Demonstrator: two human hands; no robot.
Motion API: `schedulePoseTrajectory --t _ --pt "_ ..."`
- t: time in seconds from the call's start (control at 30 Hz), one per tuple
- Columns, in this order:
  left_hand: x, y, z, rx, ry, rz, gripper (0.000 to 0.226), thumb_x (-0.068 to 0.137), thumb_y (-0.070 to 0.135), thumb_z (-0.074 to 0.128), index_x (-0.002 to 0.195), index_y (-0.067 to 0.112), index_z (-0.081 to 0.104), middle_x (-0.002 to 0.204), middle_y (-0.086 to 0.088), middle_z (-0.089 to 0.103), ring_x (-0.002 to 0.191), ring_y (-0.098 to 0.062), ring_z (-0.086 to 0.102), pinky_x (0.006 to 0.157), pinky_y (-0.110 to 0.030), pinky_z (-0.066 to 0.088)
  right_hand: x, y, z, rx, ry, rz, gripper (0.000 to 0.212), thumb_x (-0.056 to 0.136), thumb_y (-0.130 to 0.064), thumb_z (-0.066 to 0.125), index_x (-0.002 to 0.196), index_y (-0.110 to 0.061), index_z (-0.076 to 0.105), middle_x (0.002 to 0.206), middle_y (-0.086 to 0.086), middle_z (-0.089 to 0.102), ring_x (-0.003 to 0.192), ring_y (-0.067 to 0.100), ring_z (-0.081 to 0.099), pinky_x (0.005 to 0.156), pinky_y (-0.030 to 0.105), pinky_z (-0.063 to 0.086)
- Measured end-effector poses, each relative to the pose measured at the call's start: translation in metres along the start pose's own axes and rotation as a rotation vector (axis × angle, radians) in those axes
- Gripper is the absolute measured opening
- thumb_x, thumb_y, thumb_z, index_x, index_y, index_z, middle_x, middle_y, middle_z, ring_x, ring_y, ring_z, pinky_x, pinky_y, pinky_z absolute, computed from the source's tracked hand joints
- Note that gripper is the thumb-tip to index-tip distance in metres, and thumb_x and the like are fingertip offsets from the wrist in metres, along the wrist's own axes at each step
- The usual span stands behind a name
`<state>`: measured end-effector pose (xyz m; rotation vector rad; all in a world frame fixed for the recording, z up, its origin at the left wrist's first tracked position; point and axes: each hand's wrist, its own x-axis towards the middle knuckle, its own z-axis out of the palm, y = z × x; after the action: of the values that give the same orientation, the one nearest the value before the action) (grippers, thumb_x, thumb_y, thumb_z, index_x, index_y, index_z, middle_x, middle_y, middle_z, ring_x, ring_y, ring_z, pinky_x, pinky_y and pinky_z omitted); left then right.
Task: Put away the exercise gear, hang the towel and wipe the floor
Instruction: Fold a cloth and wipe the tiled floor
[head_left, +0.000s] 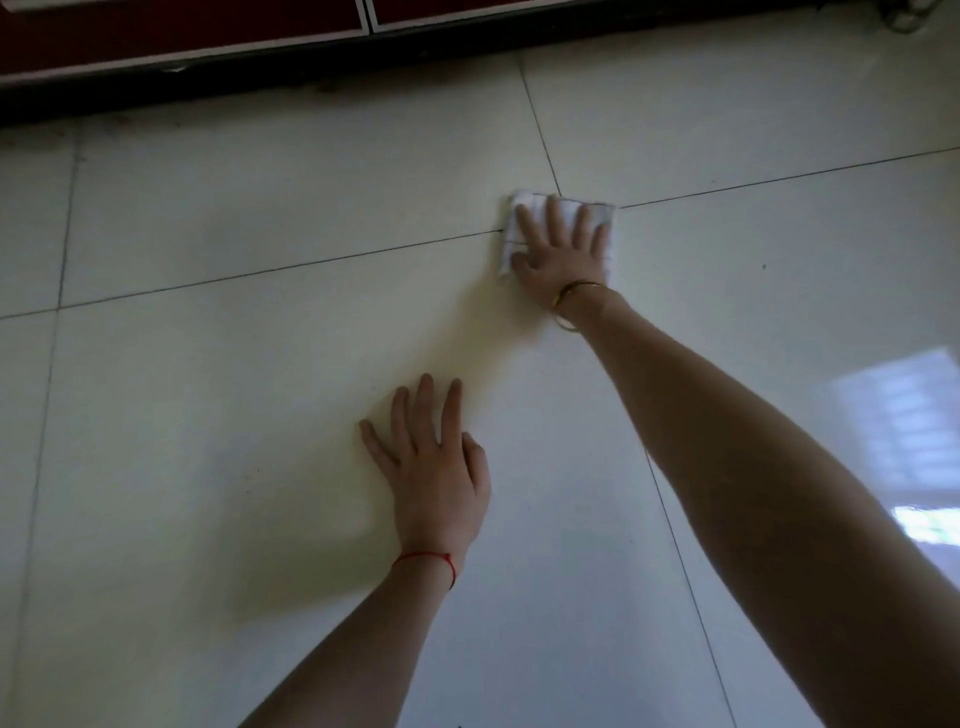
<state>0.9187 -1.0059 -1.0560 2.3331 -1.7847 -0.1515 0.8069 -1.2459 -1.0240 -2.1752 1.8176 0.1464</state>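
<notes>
Right hand (563, 249), fingers spread flat, pressing white cloth (519, 200) to floor (260, 208) for wiping; left hand (434, 462), fingers spread, bracing nearer than cloth.

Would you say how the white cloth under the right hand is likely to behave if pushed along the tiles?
The white cloth looks soft and folded, so it probably bunches rather than staying stiff. The floor is glossy, so it likely slides easily under the flat right hand.

A home, by the look of it — a glossy floor of large pale cream tiles (234, 218) with thin dark grout lines, dark red cabinet fronts with white edging (182, 31) along the far side, and a bright window reflection (906, 415) on the tiles.
</notes>
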Motion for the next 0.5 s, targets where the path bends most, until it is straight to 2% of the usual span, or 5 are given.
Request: schedulePoseTrajectory --t 0.1,0.2,0.33,0.5 --pt "0.000 0.000 -0.001 0.008 -0.020 -0.016 0.057 0.091 0.028 0.033 0.148 0.023 0.038 0.156 -0.008 0.033 0.145 -0.034 0.027 0.113 -0.068 0.011 -0.019 -0.030 0.016 -0.004 -0.003 -0.166 0.063 0.096 -0.044 0.029 0.150 -0.036 -0.002 0.159 0.003 -0.010 0.142 0.042 -0.014 0.114 0.055 -0.012" --pt "-0.001 0.000 -0.003 -0.029 -0.014 -0.022 0.057 0.090 0.029 0.035 0.147 0.025 0.040 0.156 -0.006 0.033 0.144 -0.031 0.028 0.114 -0.067 0.011 -0.045 -0.015 0.024 -0.011 0.021 -0.229 0.062 0.095 -0.045 0.029 0.150 -0.038 0.000 0.159 0.001 -0.009 0.143 0.039 -0.014 0.114 0.052 -0.013" --pt "-0.002 0.000 -0.004 -0.088 0.033 -0.003 0.052 0.089 0.025 0.043 0.140 0.021 0.048 0.152 -0.007 0.039 0.141 -0.032 0.032 0.114 -0.066 0.011 -0.086 0.046 0.023 -0.003 0.056 -0.090 0.062 0.094 -0.047 0.028 0.149 -0.040 0.001 0.160 -0.001 -0.007 0.144 0.038 -0.013 0.115 0.052 -0.011" --pt "-0.004 -0.001 -0.005 -0.093 -0.007 0.005 0.050 0.092 0.027 0.040 0.141 0.022 0.046 0.153 -0.006 0.036 0.143 -0.032 0.028 0.114 -0.066 0.010 -0.155 0.109 0.023 0.030 0.035 0.113 0.067 0.085 -0.053 0.016 0.149 -0.041 -0.001 0.160 -0.001 -0.007 0.144 0.036 -0.013 0.115 0.052 -0.010"
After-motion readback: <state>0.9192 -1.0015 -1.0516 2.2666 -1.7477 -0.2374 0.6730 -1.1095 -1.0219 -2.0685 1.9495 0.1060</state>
